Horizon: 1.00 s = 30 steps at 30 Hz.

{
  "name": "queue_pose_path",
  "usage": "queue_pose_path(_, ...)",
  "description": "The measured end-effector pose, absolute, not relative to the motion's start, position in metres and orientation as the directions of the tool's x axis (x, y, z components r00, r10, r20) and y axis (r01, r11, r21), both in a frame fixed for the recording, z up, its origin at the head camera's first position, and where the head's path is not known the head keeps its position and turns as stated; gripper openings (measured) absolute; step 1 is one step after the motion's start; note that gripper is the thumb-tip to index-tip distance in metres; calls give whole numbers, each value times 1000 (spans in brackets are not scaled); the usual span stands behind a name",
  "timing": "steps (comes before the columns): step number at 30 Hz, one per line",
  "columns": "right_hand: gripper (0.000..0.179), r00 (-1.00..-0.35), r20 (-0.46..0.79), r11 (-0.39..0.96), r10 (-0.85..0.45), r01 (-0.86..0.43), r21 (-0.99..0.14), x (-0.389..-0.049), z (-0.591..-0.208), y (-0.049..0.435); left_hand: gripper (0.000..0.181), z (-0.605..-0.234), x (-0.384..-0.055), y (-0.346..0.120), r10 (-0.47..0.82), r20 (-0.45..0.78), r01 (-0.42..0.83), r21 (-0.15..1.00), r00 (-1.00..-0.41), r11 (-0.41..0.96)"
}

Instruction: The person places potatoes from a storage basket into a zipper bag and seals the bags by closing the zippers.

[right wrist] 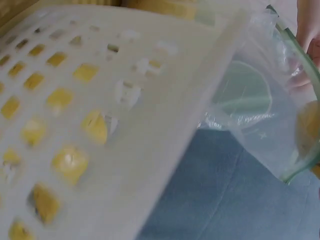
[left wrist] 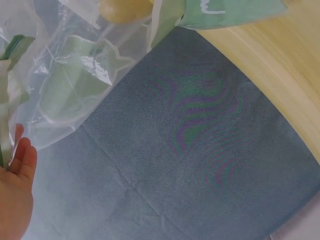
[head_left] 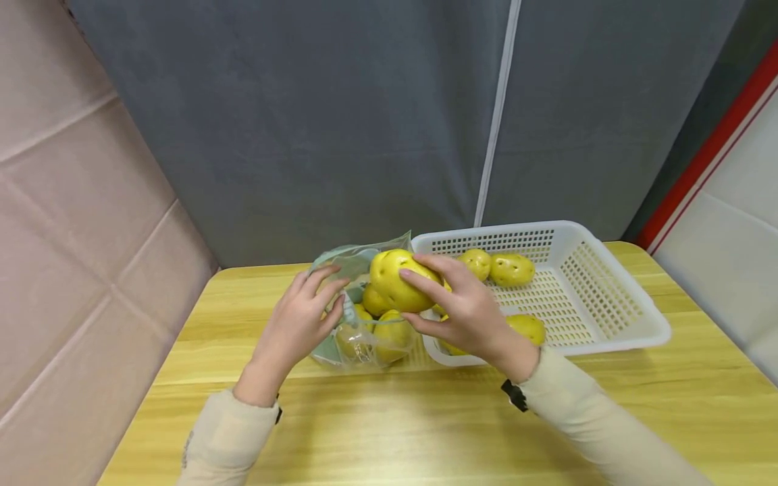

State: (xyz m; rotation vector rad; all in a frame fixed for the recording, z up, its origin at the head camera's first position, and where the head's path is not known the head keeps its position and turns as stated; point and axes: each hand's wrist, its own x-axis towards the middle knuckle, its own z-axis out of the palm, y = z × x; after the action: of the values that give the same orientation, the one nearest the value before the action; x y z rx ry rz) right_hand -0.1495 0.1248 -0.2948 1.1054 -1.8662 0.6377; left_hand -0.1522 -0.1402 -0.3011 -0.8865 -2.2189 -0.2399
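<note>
Gripping a potato [head_left: 395,280], the right fingers [head_left: 428,286] seemingly hide some basket [head_left: 632,297] rim.

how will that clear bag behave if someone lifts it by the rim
The bag will probably flop and sag, as its thin film is visibly creased. It may feel bottom-heavy, with several potatoes resting low inside. Its glossy surface could be slightly slippery.

Fat yellow potato [head_left: 400,280], dark dimples, kinda shiny, is held right at the mouth of the clear, green-printed bag [head_left: 329,349], which is open with more yellow potatoes [head_left: 373,302] bunched inside.
</note>
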Motion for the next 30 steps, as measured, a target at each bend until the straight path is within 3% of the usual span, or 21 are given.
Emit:
queue_pose_path(5, 44, -313, 817, 499, -485, -866, -36, -150, -297, 120, 24, -303, -151, -140, 526, 684, 661, -85, -505, 745)
queue_pose_path(9, 58, -345, 794, 520, -501, -853, -43, -149, -298, 116, 24, -305, -151, -141, 520, 687, 660, -78, -507, 747)
queue_pose_path(14, 60, -380, 782, 536, -494, -841, -70, -150, -300, 114, 25, -305, -150, -142, 514, 690, 656, -76, -509, 751)
queue_pose_path(30, 64, -400, 771, 566, -495, -822, -63, -157, -302, 115, 24, -303, -151, -144, 512, 692, 653, -77, -510, 754)
